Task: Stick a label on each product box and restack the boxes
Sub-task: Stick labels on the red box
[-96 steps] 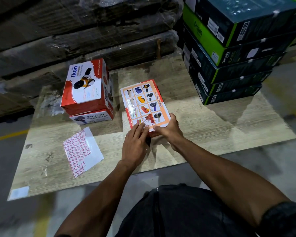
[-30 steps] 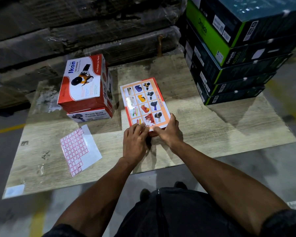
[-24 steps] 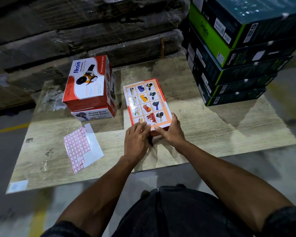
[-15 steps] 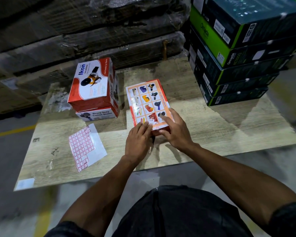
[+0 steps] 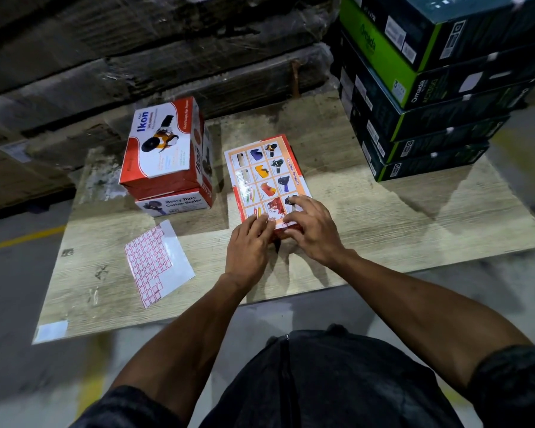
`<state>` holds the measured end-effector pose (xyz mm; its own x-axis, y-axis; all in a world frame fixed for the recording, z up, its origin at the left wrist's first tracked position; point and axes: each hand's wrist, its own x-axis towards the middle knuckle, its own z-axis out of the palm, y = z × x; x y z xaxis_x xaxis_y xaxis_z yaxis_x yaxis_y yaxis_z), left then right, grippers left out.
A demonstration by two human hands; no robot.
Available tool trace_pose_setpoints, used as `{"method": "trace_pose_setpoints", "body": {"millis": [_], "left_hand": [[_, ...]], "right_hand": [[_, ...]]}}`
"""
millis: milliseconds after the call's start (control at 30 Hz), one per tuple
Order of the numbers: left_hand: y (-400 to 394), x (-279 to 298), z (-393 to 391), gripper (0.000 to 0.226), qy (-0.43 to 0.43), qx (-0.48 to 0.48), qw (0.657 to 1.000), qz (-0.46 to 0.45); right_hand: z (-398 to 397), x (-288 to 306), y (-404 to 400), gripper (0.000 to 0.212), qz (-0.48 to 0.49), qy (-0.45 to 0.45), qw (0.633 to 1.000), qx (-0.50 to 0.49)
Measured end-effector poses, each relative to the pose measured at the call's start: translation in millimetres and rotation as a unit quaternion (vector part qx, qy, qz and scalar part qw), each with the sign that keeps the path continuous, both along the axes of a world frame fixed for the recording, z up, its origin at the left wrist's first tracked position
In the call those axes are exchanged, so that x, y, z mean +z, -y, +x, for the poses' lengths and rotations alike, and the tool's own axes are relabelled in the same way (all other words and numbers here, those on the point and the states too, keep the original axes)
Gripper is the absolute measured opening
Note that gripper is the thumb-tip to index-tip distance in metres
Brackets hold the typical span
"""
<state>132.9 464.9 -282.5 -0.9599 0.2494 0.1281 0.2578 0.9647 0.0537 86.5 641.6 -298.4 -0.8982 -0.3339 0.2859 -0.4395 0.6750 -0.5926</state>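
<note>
The step in hand looks like pressing a label down on the red product box (image 5: 267,177), which lies flat near the middle of the wooden surface (image 5: 383,217), its picture-grid face up. The label itself cannot be seen under the hands. Both hands work at the box's near end. The left hand (image 5: 249,245) lies palm down with its fingers straight and close together, tips resting on the near edge of the box. The right hand (image 5: 311,230) arches over the near right corner, fingers (image 5: 297,202) spread and bent, tips pressing on the top face; it grips nothing that shows. Next, the box probably goes onto the two stacked red boxes (image 5: 167,162) toward the far left, which calls for a two-sided grasp. The label sheet (image 5: 155,261) lies by the near left edge.
</note>
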Motion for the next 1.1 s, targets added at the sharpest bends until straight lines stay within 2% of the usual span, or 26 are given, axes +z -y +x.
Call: {"method": "trace_pose_setpoints", "body": {"millis": [333,500,733,1100], "left_hand": [[-1.2,-0.9,1.0,0.059,-0.005,0.004,1.000,0.004],[-1.7,-0.9,0.1,0.056,-0.014,0.003,1.000,0.004],[-1.9,-3.3,2.4,0.058,-0.014,0.008,1.000,0.007],[-0.5,-7.2,1.9,0.056,-0.015,0.005,1.000,0.016]], "right_hand": [[-3.4,-0.7,1.3,0.020,-0.016,0.029,0.999,-0.012],[-0.6,-0.7,9.6,0.017,-0.038,0.056,0.997,-0.047],[-1.1,-2.8,-3.7,0.029,-0.044,0.065,0.997,0.014],[0.5,-7.0,5.3,0.014,-0.025,0.006,0.999,-0.030]]}}
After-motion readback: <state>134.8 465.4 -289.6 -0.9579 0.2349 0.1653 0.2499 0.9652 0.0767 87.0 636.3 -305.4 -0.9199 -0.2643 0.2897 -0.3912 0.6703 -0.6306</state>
